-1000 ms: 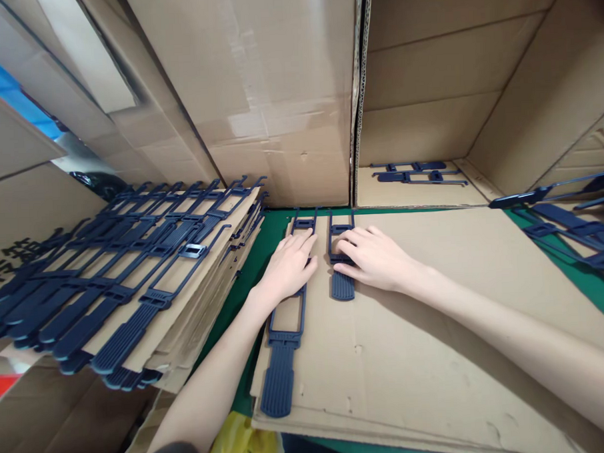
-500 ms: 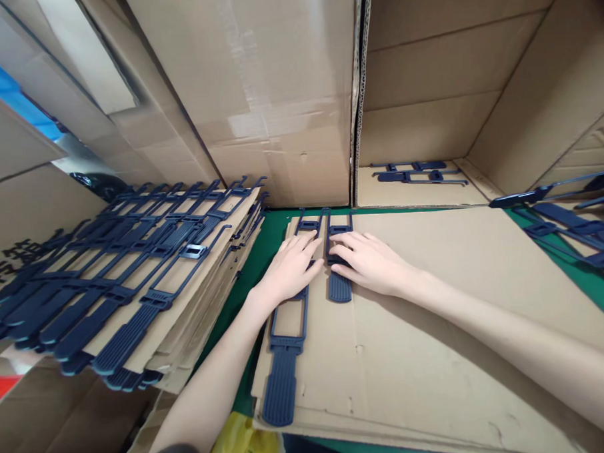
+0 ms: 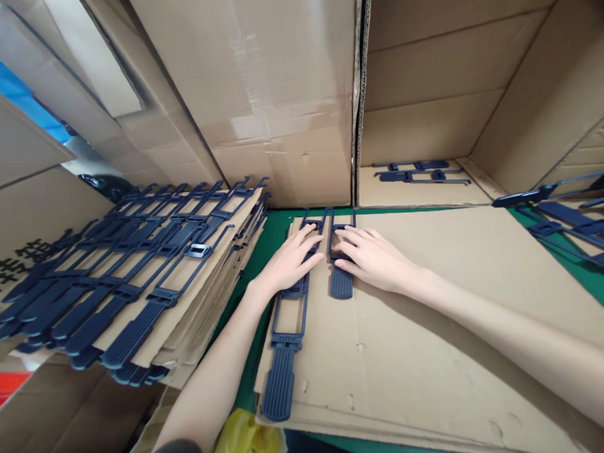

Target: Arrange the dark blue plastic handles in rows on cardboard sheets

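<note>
At the left side of the cardboard sheet (image 3: 419,381), two bare hands are working close together over dark blue plastic frames. The left hand (image 3: 288,262) lies across the longer run of framing (image 3: 279,382), whose ribbed end points down toward the sheet's near edge. Fingers spread a little there, thumb well out from them, tips touching the upper bars: a light touch by the look of it, no clamp.

Over on the right, the right hand (image 3: 376,256) sits on the shorter frame (image 3: 341,285), its fingers bent and slightly apart, the thumb away from the fingertips and against the part near its ribbed end. How firmly either presses, you can't tell; the undersides are hidden.

Good handling here, I'd say, is low wrists and even pressure, both frames flat and their hooked ends lined up near the sheet's far edge, with a gap between so the hooks don't snag. Left of the sheet, on the green surface (image 3: 279,221), a stack of boards (image 3: 187,345) carries many more blue frames (image 3: 136,334).
</note>
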The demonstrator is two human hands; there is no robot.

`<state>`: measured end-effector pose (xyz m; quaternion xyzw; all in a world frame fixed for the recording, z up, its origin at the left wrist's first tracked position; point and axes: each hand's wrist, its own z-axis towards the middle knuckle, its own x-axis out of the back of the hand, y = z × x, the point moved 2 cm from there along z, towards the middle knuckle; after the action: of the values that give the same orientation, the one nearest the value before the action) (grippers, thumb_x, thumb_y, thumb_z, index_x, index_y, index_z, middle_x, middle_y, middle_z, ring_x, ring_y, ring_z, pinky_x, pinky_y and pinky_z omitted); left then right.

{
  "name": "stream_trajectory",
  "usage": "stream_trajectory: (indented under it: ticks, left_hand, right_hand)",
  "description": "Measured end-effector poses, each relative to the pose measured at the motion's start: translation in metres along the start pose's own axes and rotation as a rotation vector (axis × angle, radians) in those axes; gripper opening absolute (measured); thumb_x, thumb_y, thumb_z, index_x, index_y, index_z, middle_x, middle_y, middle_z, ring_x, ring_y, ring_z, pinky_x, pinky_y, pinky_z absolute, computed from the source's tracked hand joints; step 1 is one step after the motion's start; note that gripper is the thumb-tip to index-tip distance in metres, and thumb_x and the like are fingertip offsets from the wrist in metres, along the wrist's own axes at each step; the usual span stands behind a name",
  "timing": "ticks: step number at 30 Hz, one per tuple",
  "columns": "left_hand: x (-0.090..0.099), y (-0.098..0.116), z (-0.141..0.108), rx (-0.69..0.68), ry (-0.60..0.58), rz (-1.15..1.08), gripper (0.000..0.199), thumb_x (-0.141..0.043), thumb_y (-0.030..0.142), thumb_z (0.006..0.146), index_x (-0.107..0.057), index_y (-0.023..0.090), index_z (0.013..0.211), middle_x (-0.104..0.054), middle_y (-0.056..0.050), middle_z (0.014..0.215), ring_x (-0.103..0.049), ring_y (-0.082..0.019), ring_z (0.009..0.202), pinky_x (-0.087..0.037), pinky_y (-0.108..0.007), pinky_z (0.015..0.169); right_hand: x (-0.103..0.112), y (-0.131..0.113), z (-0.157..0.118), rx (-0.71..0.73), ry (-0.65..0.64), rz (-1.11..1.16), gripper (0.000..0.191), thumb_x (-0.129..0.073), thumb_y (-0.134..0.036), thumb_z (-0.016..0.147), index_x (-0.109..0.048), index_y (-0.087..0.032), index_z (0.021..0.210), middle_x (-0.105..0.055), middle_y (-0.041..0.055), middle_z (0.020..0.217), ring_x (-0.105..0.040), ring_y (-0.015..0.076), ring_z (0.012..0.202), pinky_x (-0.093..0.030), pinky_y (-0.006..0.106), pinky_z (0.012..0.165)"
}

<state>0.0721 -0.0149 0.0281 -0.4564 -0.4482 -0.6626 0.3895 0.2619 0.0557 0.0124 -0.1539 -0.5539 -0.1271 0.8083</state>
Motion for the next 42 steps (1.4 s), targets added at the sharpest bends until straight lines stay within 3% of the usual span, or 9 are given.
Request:
stream_trajectory:
  ticks: [4, 8, 12, 15, 21, 24, 28, 35, 42]
  left_hand:
    - [0.001, -0.004, 0.000, -0.023, 0.045, 0.024, 0.042, -0.038, 0.039, 0.097, -0.047, 0.019, 0.132, -0.037, -0.011, 0.148, -0.030, -0.022, 0.139, -0.025, -0.041, 0.115]
    - [0.002, -0.006, 0.001, 0.008, 0.071, 0.036, 0.041, -0.038, 0.039, 0.097, -0.048, 0.020, 0.132, -0.041, -0.010, 0.145, -0.033, -0.023, 0.137, -0.024, -0.045, 0.114]
    - [0.008, -0.008, 0.001, 0.011, 0.106, -0.094, 0.041, -0.033, 0.040, 0.099, -0.049, 0.022, 0.131, -0.042, -0.008, 0.145, -0.033, -0.021, 0.137, -0.023, -0.045, 0.115]
    - [0.012, -0.010, 0.001, -0.019, 0.146, -0.216, 0.043, -0.030, 0.043, 0.099, -0.049, 0.022, 0.131, -0.043, -0.007, 0.144, -0.033, -0.020, 0.137, -0.024, -0.042, 0.115]
    - [0.010, -0.015, 0.001, -0.100, 0.208, -0.228, 0.051, -0.021, 0.046, 0.099, -0.058, 0.019, 0.121, -0.049, -0.007, 0.140, -0.035, -0.021, 0.136, -0.024, -0.044, 0.115]
    - [0.009, -0.020, 0.000, -0.049, 0.208, -0.168, 0.046, -0.023, 0.039, 0.100, -0.060, 0.019, 0.119, -0.051, -0.006, 0.139, -0.035, -0.020, 0.137, -0.025, -0.044, 0.115]
    - [0.008, -0.023, -0.001, -0.021, 0.137, -0.085, 0.036, -0.036, 0.034, 0.098, -0.063, 0.019, 0.116, -0.048, -0.008, 0.141, -0.037, -0.020, 0.136, -0.027, -0.042, 0.114]
    - [0.011, -0.024, -0.004, -0.024, 0.065, -0.078, 0.041, -0.063, 0.045, 0.084, -0.063, 0.022, 0.117, -0.045, -0.010, 0.141, -0.040, -0.025, 0.133, -0.031, -0.043, 0.111]
    - [0.015, -0.025, -0.006, -0.004, 0.071, -0.004, 0.048, -0.067, 0.049, 0.080, -0.061, 0.022, 0.119, -0.047, -0.009, 0.135, -0.041, -0.027, 0.126, -0.033, -0.044, 0.108]
  right_hand:
    - [0.002, -0.002, 0.001, 0.019, 0.035, 0.023, 0.037, -0.041, -0.043, 0.096, -0.062, -0.017, 0.109, -0.054, 0.0147, 0.132, -0.041, 0.0286, 0.130, -0.034, 0.047, 0.105]
    - [0.010, -0.019, -0.001, 0.110, 0.084, 0.074, 0.038, -0.044, -0.042, 0.094, -0.059, -0.016, 0.117, -0.054, 0.0157, 0.130, -0.043, 0.0280, 0.128, -0.029, 0.050, 0.109]
    - [0.021, -0.044, -0.006, 0.282, 0.066, 0.177, 0.040, -0.049, -0.042, 0.092, -0.057, -0.020, 0.124, -0.038, 0.0187, 0.143, -0.043, 0.0289, 0.126, -0.038, 0.048, 0.102]
    - [0.028, -0.054, -0.008, 0.313, 0.099, 0.196, 0.036, -0.051, -0.035, 0.091, -0.058, -0.021, 0.124, -0.029, 0.0195, 0.147, -0.041, 0.0302, 0.127, -0.039, 0.049, 0.099]
    - [0.032, -0.060, -0.010, 0.332, 0.220, 0.205, 0.026, -0.043, -0.019, 0.094, -0.068, -0.018, 0.098, -0.049, 0.0157, 0.132, -0.044, 0.0257, 0.121, -0.040, 0.046, 0.097]
    - [0.024, -0.068, -0.014, 0.446, 0.135, 0.207, 0.027, -0.042, -0.018, 0.094, -0.068, -0.020, 0.101, -0.057, 0.0118, 0.123, -0.048, 0.0220, 0.116, -0.038, 0.044, 0.100]
    - [0.014, -0.077, -0.019, 0.514, -0.003, 0.164, 0.026, -0.043, -0.024, 0.095, -0.065, -0.019, 0.108, -0.057, 0.0112, 0.126, -0.048, 0.0234, 0.118, -0.038, 0.042, 0.099]
    - [0.013, -0.084, -0.024, 0.544, -0.046, 0.207, 0.026, -0.042, -0.021, 0.096, -0.064, -0.020, 0.110, -0.062, 0.0070, 0.120, -0.045, 0.0241, 0.120, -0.040, 0.039, 0.092]
    - [0.013, -0.084, -0.024, 0.532, -0.049, 0.213, 0.026, -0.040, -0.019, 0.096, -0.061, -0.019, 0.113, -0.061, 0.0067, 0.122, -0.048, 0.0220, 0.115, -0.043, 0.037, 0.089]
